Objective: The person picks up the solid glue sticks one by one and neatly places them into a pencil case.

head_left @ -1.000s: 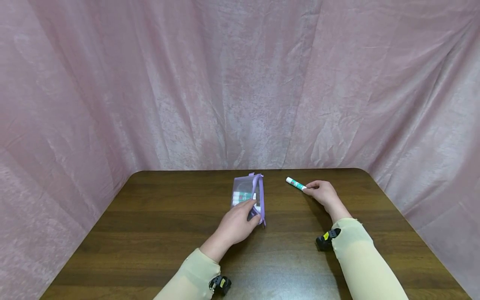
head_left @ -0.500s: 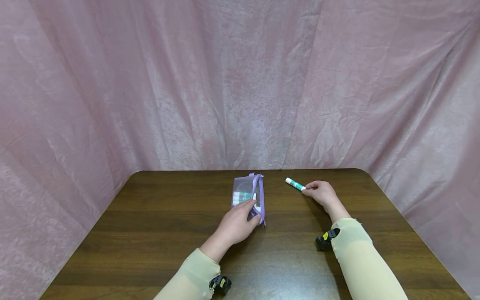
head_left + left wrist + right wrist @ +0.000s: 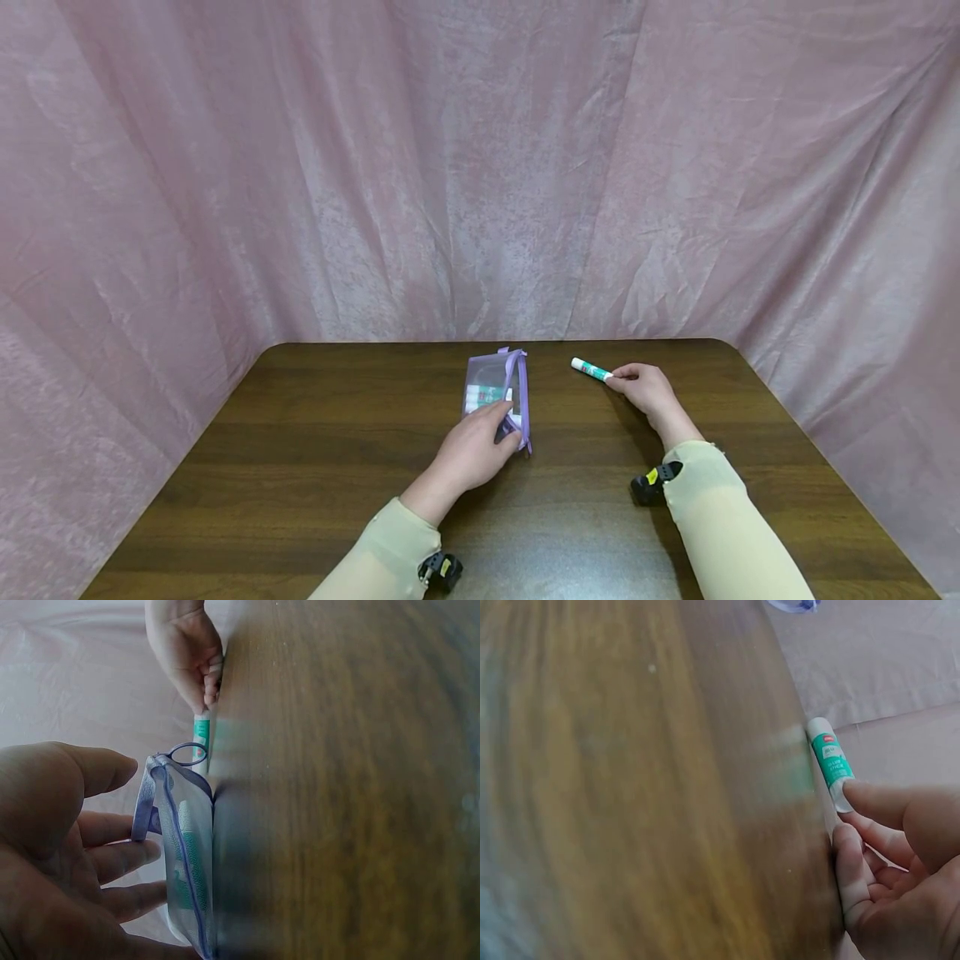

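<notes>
A purple-edged mesh zip pouch (image 3: 487, 368) lies on the table with white-and-green glue sticks (image 3: 483, 395) showing through its side. My left hand (image 3: 468, 446) rests over the near part of this pouch. In the left wrist view, its fingers are spread and loosely extended against the pouch (image 3: 199, 862), the thumb standing off near the purple zip edge. To the right, my right hand (image 3: 648, 393) pinches one end of a glue stick (image 3: 590, 369) between thumb and fingers. The right wrist view shows that glue stick (image 3: 831, 759) tilted, low beside the tabletop, its far end sticking out.
The brown wooden table (image 3: 315, 467) has rounded far corners, and a pink curtain (image 3: 450, 167) hangs right behind its far edge. Black wrist cameras are strapped over both pale sleeves (image 3: 705, 492).
The glue stick in my right hand shifts only very slightly. My left hand and the pouch stay in place.
</notes>
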`<state>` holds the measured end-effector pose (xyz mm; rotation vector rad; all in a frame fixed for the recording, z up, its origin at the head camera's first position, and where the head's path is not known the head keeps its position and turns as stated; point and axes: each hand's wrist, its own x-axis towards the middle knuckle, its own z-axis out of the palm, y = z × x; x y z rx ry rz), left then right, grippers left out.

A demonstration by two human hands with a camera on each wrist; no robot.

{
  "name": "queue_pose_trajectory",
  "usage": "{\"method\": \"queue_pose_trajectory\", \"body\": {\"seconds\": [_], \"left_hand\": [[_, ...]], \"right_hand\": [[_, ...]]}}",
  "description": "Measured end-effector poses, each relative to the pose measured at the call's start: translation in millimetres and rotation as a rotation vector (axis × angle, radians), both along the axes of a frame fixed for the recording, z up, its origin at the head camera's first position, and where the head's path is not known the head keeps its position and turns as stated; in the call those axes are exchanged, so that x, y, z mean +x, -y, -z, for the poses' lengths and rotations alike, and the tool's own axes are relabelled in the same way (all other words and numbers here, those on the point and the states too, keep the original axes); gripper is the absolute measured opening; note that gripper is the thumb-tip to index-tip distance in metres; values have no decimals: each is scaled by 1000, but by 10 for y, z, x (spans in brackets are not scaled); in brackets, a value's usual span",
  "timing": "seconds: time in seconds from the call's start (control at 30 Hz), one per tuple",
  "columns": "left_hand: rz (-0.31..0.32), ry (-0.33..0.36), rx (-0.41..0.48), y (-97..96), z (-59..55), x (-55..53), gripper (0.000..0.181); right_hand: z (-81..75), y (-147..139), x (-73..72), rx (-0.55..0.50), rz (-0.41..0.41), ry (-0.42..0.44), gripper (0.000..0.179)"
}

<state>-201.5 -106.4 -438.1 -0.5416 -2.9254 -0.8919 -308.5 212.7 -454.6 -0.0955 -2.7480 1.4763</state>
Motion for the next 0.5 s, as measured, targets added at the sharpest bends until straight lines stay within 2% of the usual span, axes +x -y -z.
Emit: {"method": "queue_pose_trajectory", "body": {"seconds": [0.5], "left_hand": [[-2,11,5,3,-4,8,55]], "right_hand": [[-40,-29,22,-85,-7,19,31]]}}
